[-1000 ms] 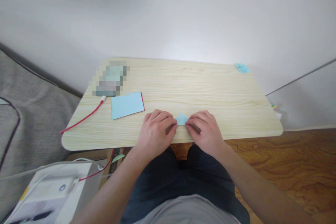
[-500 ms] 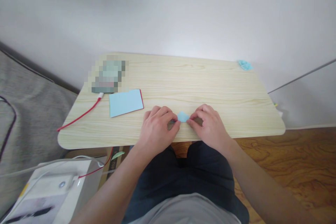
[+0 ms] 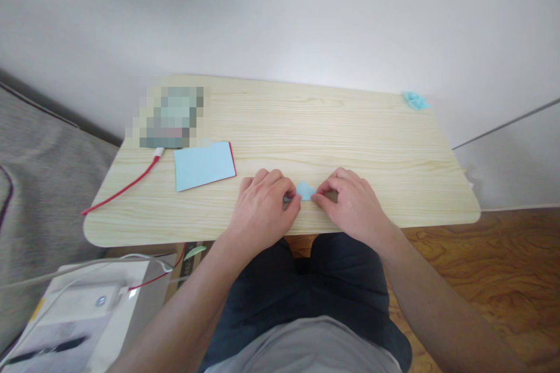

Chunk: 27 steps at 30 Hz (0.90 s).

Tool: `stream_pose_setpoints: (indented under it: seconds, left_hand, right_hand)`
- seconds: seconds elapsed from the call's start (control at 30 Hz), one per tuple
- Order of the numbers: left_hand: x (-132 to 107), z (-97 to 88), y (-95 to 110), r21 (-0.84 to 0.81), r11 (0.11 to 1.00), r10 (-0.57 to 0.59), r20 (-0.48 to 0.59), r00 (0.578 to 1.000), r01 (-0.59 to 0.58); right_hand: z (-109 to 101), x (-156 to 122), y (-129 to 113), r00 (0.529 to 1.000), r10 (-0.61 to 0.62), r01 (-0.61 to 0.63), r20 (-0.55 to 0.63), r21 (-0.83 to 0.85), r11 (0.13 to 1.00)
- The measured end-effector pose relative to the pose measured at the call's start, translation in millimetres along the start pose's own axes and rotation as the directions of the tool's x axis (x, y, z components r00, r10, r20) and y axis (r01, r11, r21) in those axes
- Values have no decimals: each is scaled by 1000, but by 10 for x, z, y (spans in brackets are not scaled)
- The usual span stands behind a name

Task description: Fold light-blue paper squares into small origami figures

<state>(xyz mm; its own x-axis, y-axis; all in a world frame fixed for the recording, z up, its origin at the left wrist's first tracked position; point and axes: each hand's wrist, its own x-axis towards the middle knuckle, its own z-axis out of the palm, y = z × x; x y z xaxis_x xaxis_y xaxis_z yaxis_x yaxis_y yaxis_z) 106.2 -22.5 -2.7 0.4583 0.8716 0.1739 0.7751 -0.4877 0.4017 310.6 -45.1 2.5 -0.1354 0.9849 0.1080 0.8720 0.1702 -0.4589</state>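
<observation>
A small piece of light blue paper [image 3: 305, 191], its visible part pointed at the top like a triangle, sits low over the front of the wooden tabletop. My left hand [image 3: 268, 204] pinches its left side between thumb and fingertips. From the other side, my right hand [image 3: 347, 201] pinches the right corner. Fingers cover both ends of the paper, so its full outline is hidden. Left of my hands lies a stack of light blue paper sheets [image 3: 205, 166], with a red edge showing along its right side.
A blurred-out device [image 3: 172, 116] with a red cable [image 3: 126, 191] lies at the table's back left. Some crumpled or folded blue paper [image 3: 415, 101] rests at the back right corner. A white box [image 3: 87, 315] with cables stands below left. The wall [image 3: 306, 23] borders the table's far edge.
The view has shifted slightly, so the tabletop objects appear a little displaced. Both hands keep their pinch on the blue paper, with hardly any change in finger position.
</observation>
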Motion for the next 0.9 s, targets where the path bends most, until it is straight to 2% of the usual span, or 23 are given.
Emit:
stream_pose_setpoints:
  seconds: [0.57,0.9]
  left_hand:
    - [0,5,-33,-53,998,-16,27,999,17]
    - [-8,11,-41,-50,998,-36,32,999,38]
  right_hand:
    - [-56,121,-26,996,6,1,86,-83,997]
    - [-127,138,-96,984,50,-24,173,-153,988]
